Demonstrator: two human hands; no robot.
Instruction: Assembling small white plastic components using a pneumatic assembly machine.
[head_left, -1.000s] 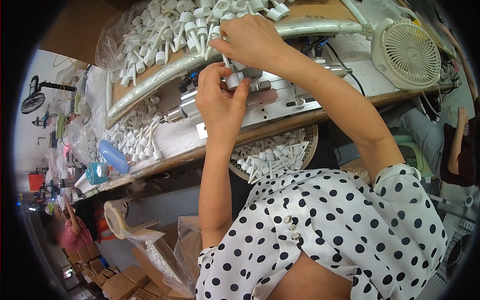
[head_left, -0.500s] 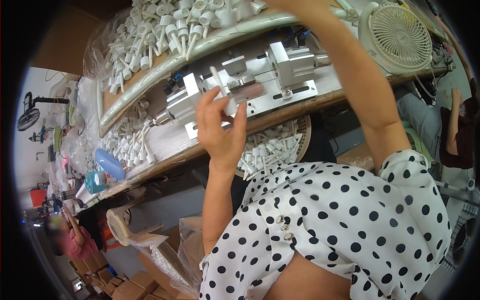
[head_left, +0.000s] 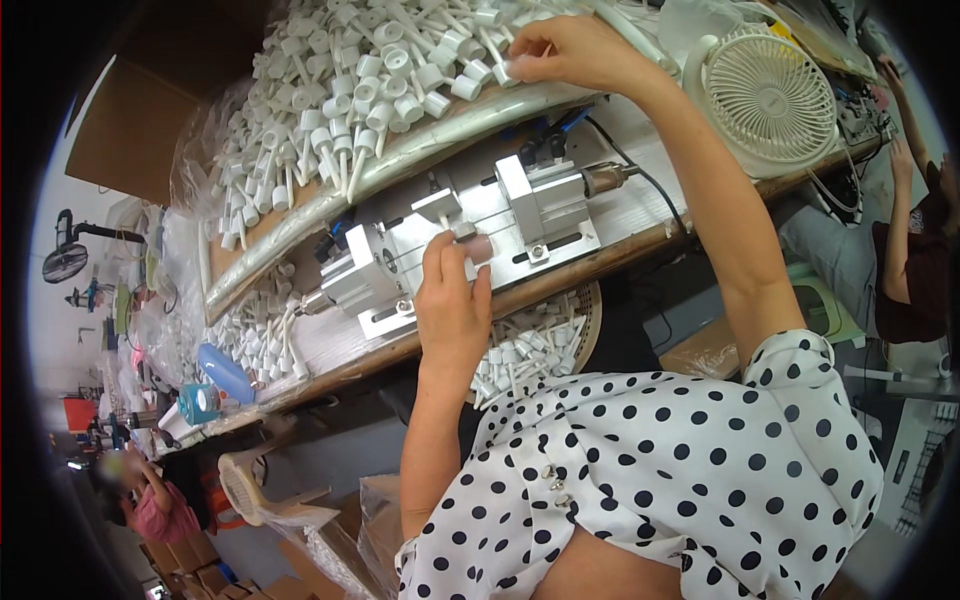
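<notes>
Plainly, white capped sticks [head_left: 397, 62] in both tray [head_left: 480, 117] and round basket [head_left: 592, 325].

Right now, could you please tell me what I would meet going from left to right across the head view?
Black fan, blue case, left silver block, left hand, right hand, white fan.
</notes>
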